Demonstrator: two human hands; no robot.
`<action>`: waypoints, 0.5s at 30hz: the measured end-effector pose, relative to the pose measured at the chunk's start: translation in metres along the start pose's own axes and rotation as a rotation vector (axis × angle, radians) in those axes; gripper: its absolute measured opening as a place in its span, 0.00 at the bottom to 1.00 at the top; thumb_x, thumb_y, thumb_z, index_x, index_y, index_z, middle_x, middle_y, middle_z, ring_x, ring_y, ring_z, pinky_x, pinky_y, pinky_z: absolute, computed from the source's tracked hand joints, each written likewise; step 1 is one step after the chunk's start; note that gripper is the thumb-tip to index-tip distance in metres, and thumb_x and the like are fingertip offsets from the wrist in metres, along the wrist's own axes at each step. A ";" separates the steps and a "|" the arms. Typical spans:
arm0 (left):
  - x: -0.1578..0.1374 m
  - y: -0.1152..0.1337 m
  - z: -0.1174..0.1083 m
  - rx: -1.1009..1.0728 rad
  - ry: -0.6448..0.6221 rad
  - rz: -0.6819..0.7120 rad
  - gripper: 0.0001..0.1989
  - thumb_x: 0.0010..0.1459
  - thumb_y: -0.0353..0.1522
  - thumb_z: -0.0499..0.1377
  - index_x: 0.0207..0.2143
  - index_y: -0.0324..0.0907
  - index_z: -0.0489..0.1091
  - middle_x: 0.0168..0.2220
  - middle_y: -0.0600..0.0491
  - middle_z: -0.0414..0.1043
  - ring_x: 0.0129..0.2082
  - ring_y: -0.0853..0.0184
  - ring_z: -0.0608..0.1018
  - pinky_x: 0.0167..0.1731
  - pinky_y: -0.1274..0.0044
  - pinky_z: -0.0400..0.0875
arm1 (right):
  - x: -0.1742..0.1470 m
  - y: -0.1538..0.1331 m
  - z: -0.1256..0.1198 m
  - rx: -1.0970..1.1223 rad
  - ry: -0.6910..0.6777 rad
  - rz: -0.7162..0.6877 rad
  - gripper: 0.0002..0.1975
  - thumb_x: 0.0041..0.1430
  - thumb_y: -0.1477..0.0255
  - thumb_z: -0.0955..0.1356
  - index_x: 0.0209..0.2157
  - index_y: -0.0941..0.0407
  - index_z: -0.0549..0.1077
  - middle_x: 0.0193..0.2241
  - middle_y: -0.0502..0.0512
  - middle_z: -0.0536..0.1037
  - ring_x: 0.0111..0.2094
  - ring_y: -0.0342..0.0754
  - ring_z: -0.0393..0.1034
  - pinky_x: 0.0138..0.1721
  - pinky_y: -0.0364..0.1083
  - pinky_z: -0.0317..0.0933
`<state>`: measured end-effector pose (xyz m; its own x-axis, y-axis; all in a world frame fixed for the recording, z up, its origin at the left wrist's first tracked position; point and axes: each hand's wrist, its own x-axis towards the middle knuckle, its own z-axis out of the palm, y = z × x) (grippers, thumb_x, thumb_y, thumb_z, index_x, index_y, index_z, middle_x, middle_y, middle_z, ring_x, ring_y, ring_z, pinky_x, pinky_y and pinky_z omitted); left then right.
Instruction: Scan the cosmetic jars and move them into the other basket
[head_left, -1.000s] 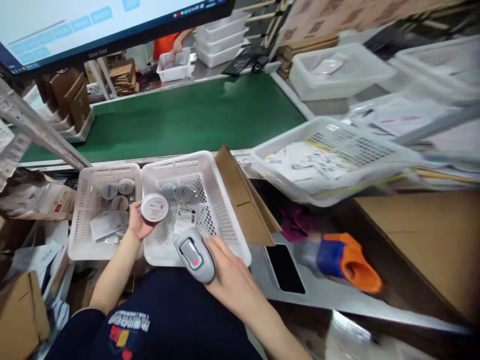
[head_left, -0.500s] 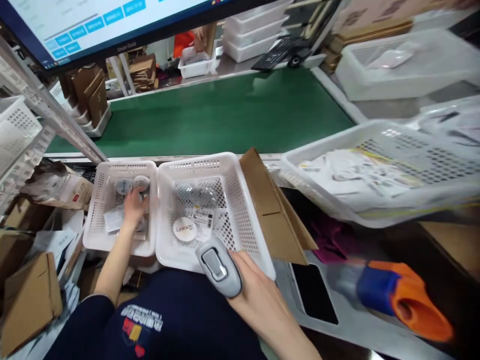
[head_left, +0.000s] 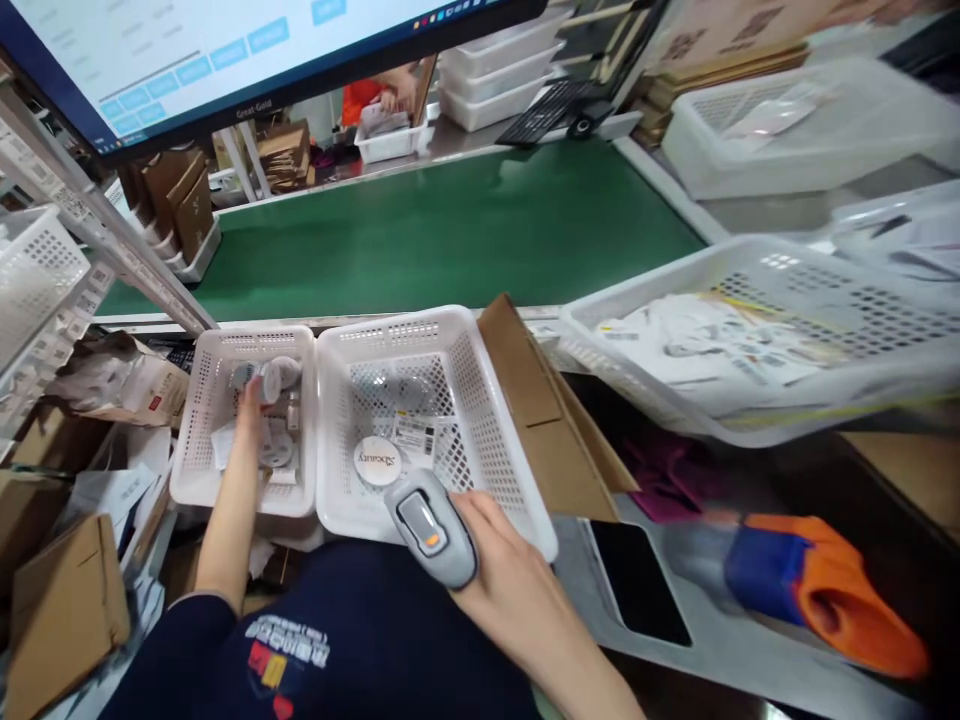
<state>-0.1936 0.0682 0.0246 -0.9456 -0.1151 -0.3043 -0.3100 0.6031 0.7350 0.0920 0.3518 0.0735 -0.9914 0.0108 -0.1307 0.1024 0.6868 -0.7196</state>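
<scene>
Fingers [head_left: 491, 520] of the right hand [head_left: 517, 590] wrap a grey scanner [head_left: 431, 525]; left fingers' state unclear.

The scene is lit brightly and evenly from overhead; only soft shadows are cast. Glare is seen on the monitor [head_left: 247, 50], whose text is washed out. Straight edges are bowed by wide-angle distortion towards the borders. Motion blur is noted at the right, strongest on the orange tool [head_left: 810, 590].
</scene>
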 end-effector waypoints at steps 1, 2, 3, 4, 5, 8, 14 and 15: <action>-0.010 0.010 0.004 -0.159 -0.104 -0.029 0.32 0.76 0.44 0.31 0.69 0.38 0.56 0.65 0.41 0.67 0.53 0.58 0.79 0.45 0.71 0.76 | 0.003 -0.004 -0.002 -0.011 0.005 0.003 0.28 0.61 0.77 0.62 0.63 0.57 0.64 0.50 0.61 0.70 0.43 0.54 0.75 0.40 0.51 0.70; -0.022 0.019 0.011 -0.331 -0.219 -0.071 0.36 0.74 0.46 0.27 0.70 0.38 0.54 0.64 0.41 0.68 0.47 0.59 0.81 0.38 0.72 0.75 | 0.007 -0.009 -0.004 -0.020 0.002 0.006 0.29 0.60 0.77 0.63 0.64 0.57 0.64 0.51 0.62 0.70 0.43 0.55 0.75 0.40 0.51 0.70; -0.034 0.028 0.019 -0.500 -0.331 -0.127 0.38 0.73 0.48 0.27 0.71 0.38 0.54 0.63 0.40 0.69 0.42 0.59 0.82 0.34 0.72 0.74 | 0.011 -0.014 -0.007 -0.030 -0.007 0.013 0.31 0.59 0.78 0.63 0.65 0.58 0.64 0.52 0.63 0.69 0.44 0.56 0.76 0.42 0.52 0.70; -0.046 0.035 0.028 -0.639 -0.428 -0.188 0.39 0.72 0.51 0.28 0.70 0.37 0.55 0.60 0.40 0.71 0.38 0.60 0.81 0.31 0.73 0.72 | 0.016 -0.021 -0.010 -0.043 -0.025 0.025 0.33 0.58 0.79 0.64 0.66 0.59 0.64 0.53 0.64 0.69 0.46 0.58 0.76 0.43 0.53 0.70; -0.057 0.040 0.038 -0.726 -0.502 -0.243 0.39 0.72 0.52 0.31 0.70 0.37 0.57 0.58 0.39 0.73 0.36 0.60 0.81 0.29 0.74 0.71 | 0.021 -0.027 -0.013 -0.060 -0.047 0.047 0.35 0.58 0.80 0.64 0.68 0.60 0.63 0.55 0.65 0.68 0.48 0.60 0.75 0.45 0.55 0.71; -0.084 0.047 0.069 -0.787 -0.593 -0.281 0.35 0.73 0.50 0.35 0.67 0.39 0.62 0.55 0.42 0.75 0.40 0.59 0.81 0.32 0.74 0.74 | 0.032 -0.040 -0.021 -0.104 -0.100 0.117 0.37 0.59 0.80 0.65 0.70 0.60 0.60 0.58 0.67 0.67 0.52 0.65 0.74 0.48 0.59 0.71; -0.081 0.037 0.116 -0.670 -0.615 -0.062 0.28 0.72 0.48 0.45 0.56 0.38 0.72 0.53 0.44 0.77 0.55 0.55 0.78 0.52 0.67 0.76 | 0.030 -0.032 -0.023 -0.072 -0.051 0.079 0.36 0.58 0.79 0.65 0.69 0.60 0.61 0.56 0.66 0.70 0.51 0.65 0.75 0.47 0.58 0.71; -0.070 0.037 0.117 -0.591 -0.596 0.017 0.27 0.72 0.47 0.47 0.54 0.37 0.74 0.52 0.42 0.78 0.55 0.54 0.78 0.54 0.65 0.75 | 0.026 -0.027 -0.021 -0.063 -0.021 0.059 0.35 0.58 0.79 0.65 0.68 0.60 0.62 0.55 0.66 0.71 0.51 0.64 0.75 0.47 0.58 0.71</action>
<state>-0.1269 0.1912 0.0023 -0.7914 0.4271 -0.4374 -0.4536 0.0694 0.8885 0.0617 0.3492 0.1039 -0.9819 0.0378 -0.1858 0.1542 0.7297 -0.6661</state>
